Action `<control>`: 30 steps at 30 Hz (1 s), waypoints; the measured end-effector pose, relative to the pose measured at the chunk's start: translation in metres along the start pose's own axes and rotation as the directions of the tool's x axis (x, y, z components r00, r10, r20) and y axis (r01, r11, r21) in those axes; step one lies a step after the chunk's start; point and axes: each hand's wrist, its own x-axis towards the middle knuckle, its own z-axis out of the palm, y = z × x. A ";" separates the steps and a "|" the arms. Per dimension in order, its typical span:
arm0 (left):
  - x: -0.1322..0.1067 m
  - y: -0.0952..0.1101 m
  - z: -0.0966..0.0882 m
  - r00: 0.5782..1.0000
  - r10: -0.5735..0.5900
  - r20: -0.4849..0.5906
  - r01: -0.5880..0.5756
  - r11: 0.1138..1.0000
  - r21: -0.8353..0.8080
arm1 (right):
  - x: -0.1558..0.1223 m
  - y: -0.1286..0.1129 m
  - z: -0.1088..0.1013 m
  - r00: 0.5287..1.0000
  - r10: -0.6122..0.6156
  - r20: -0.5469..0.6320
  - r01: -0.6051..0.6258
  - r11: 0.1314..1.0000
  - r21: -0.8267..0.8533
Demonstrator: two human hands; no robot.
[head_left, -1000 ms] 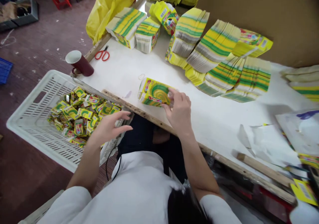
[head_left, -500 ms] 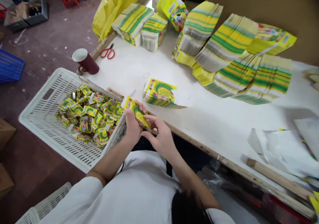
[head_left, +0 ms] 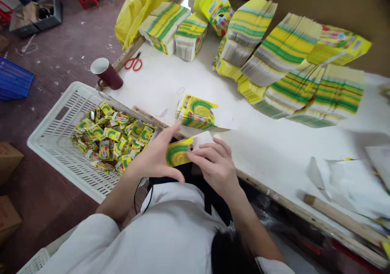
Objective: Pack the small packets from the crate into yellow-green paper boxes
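My right hand grips a small yellow-green carton by its pale flap end, over the table's front edge. Beside the carton's other end, my left hand is spread, thumb and fingers apart; whether it touches the carton I cannot tell. Just beyond them on the white table stands a stack of flat printed cartons. At my left, a white plastic basket holds a heap of small yellow-green boxes.
Bundles of flat cartons stand along the back of the table. Red-handled scissors and a maroon mug are at the left edge. A yellow bag hangs behind. A wooden strip lies at the right front.
The carton has moved right and turned, so its pale flap end now shows in my right hand. My left hand has opened from its hold on the carton.
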 end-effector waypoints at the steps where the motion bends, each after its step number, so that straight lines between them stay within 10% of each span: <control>1: 0.002 0.003 0.006 0.998 -0.044 0.042 0.039 0.994 0.103 | 0.000 -0.002 0.003 0.999 -0.002 -0.038 0.002 1.000 0.016; 6: 0.006 0.005 0.045 0.998 -0.007 -0.055 0.021 0.963 0.267 | -0.005 -0.005 0.017 0.856 0.478 -0.196 -0.371 0.832 0.412; 10: 0.005 -0.002 0.061 0.973 0.212 -0.093 -0.176 0.937 0.301 | -0.008 -0.002 0.025 0.723 0.573 0.387 -0.607 0.259 0.751; 13: 0.004 -0.007 0.063 0.952 0.278 -0.129 -0.221 0.914 0.341 | -0.008 0.003 0.029 0.680 0.511 0.526 -0.651 0.090 0.754; 16: 0.004 -0.010 0.059 0.955 0.267 -0.131 -0.203 0.906 0.371 | -0.009 0.006 0.030 0.695 0.573 0.435 -0.634 0.204 0.746; 23: 0.011 -0.018 0.057 0.984 0.155 -0.089 -0.119 0.939 0.323 | -0.015 -0.006 0.031 0.931 0.318 0.177 -0.364 0.805 0.468; 30: 0.007 -0.012 0.037 0.988 0.020 -0.156 0.042 0.922 0.385 | -0.018 0.011 0.025 0.942 0.333 0.040 -0.327 0.882 0.338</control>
